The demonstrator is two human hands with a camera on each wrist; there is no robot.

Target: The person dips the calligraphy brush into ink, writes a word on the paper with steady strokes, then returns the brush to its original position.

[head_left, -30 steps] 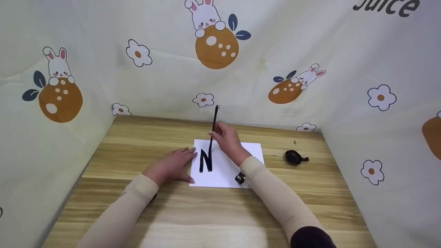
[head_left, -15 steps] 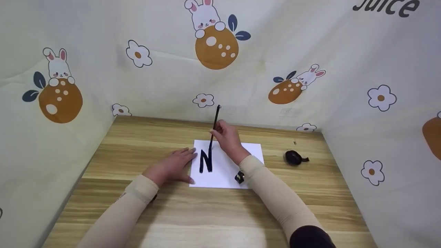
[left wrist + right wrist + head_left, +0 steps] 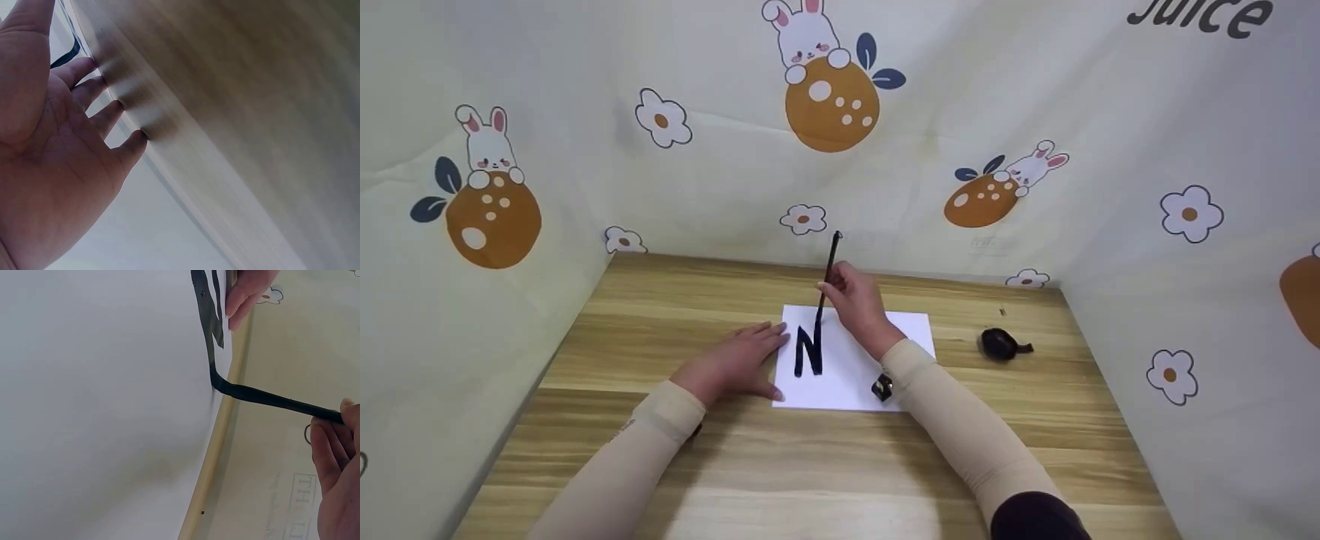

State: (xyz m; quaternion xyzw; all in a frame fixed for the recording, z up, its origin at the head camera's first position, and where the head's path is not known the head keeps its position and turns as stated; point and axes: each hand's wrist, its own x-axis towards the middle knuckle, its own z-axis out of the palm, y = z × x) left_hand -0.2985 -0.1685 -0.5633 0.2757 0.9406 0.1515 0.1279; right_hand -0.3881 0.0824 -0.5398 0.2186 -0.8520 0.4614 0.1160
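A sheet of white paper (image 3: 851, 382) lies on the wooden table and bears a thick black letter N (image 3: 808, 352). My right hand (image 3: 856, 304) pinches a slim black paintbrush (image 3: 829, 266) partway along its handle. In the right wrist view the bristles of the paintbrush (image 3: 270, 398) bend against the paper, at the end of the N's right-hand stroke. My left hand (image 3: 735, 360) lies with spread fingers at the paper's left edge, its fingertips and thumb touching the sheet. Seen from the left wrist, the left hand (image 3: 50, 152) has its fingertips down and holds nothing.
To the right of the paper a small round black dish (image 3: 999, 343) with a short handle sits on the table (image 3: 780, 472). A tiny dark speck (image 3: 1002, 310) lies behind it. Printed cloth walls (image 3: 720, 172) stand along the table's back and sides.
The brush tip has moved slightly away from me, up the right-hand stroke of the N, and then stays almost still. The left hand has not moved.
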